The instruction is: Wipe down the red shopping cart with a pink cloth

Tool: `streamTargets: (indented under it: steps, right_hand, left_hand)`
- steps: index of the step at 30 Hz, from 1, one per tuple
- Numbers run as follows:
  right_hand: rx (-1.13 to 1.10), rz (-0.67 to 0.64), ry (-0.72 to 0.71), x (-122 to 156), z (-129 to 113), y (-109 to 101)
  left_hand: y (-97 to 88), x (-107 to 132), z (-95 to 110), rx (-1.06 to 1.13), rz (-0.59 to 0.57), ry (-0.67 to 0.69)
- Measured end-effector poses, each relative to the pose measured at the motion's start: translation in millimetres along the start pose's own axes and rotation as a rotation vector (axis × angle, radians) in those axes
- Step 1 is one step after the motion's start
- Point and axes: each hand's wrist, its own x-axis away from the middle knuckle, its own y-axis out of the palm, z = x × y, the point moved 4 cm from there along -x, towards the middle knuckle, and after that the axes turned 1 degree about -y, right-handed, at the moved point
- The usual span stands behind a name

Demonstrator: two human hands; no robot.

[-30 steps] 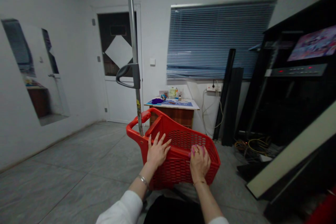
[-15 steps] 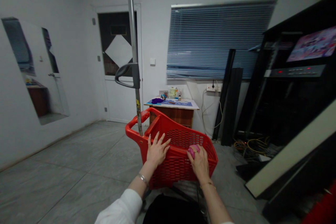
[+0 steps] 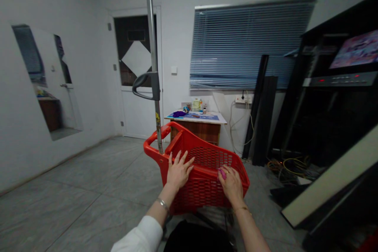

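Observation:
A red plastic shopping basket (image 3: 203, 189) stands on the grey tiled floor right in front of me, with a tall metal pull handle (image 3: 152, 63) rising from its far left corner. My left hand (image 3: 178, 171) lies flat on the basket's near rim, fingers spread. My right hand (image 3: 232, 184) is closed around a pink cloth (image 3: 222, 173) and presses it on the rim near the right corner. A silver bracelet sits on my left wrist.
Behind the basket stands a small wooden table (image 3: 197, 124) with bottles and papers, under a window with blue blinds (image 3: 245, 45). A white door (image 3: 138, 75) is at the back left. A black cabinet with a lit screen (image 3: 348, 71) and loose cables (image 3: 288, 165) fill the right side.
My right hand with the pink cloth has slid down and right along the rim, covering more of the cloth. My left hand has stayed on the rim. The view shifted slightly.

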Motion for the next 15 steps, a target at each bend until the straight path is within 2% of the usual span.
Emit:
streamTargets:
  steps: [4,7,10,12,15]
  right_hand:
    - [-0.021,0.004,0.015,10.6,61.7,-7.4]
    - [0.014,0.059,0.062,14.9,76.6,-8.6]
    - [0.08,0.127,0.111,13.3,56.2,-4.1]
    - [0.099,0.133,0.077,8.7,25.0,2.8]
    - [0.088,0.071,-0.033,-0.7,-31.5,15.9]
  left_hand:
    - [0.9,-0.5,0.3,0.017,-0.009,-0.013]
    - [0.3,-0.5,1.0,0.03,-0.007,-0.013]
    - [0.0,-0.3,1.4,0.031,-0.005,-0.005]
    - [0.0,-0.3,1.3,0.027,0.002,-0.002]
    - [-0.3,-0.1,1.2,0.025,0.001,-0.004]
